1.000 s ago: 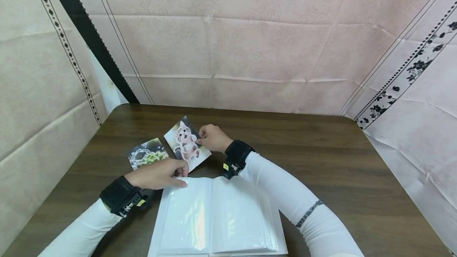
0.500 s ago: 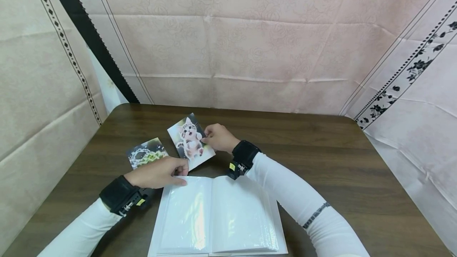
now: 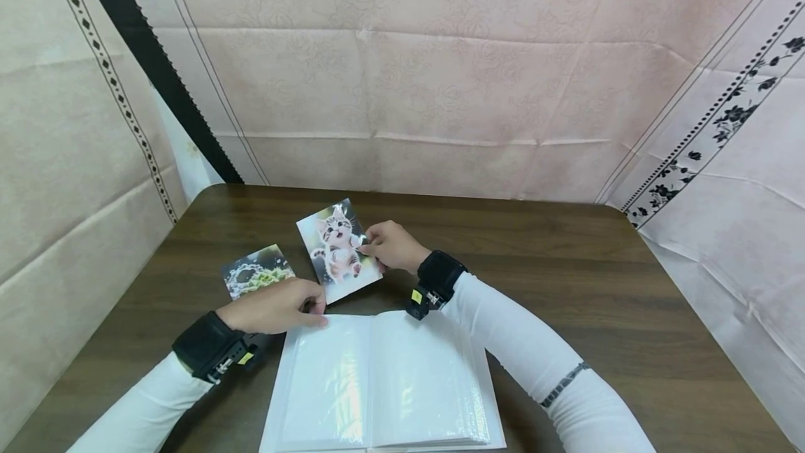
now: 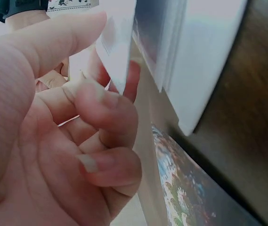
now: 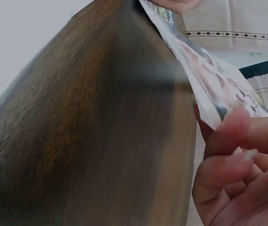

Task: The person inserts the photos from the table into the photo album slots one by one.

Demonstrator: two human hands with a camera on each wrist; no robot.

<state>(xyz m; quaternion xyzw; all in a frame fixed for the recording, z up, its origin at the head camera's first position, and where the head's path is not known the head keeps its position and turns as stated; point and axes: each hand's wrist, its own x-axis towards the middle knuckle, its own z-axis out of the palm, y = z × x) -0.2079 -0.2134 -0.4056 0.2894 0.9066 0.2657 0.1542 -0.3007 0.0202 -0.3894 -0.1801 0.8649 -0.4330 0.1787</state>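
Near the front of the table an open photo album (image 3: 418, 383) with clear-sleeved white pages lies flat. My left hand (image 3: 283, 305) is at the album's upper left corner. In the left wrist view, its thumb and fingers pinch the corner of a white album page (image 4: 118, 52), raised off the layers below. Above the album, my right hand (image 3: 395, 246) pinches the right edge of a kitten photo (image 3: 339, 247), tilted up off the table in the right wrist view. The photo's lower corner is close to my left fingers. A photo of a green plant (image 3: 258, 271) lies partly behind my left hand.
The brown wooden table (image 3: 597, 313) extends to both sides of the album. Pale patterned cloth (image 3: 440, 89) hangs behind and around it. Both wrists carry black straps with small cameras.
My right hand has shifted slightly right with the kitten photo, whose top edge swings to the right. My left hand stays almost still at the album corner.
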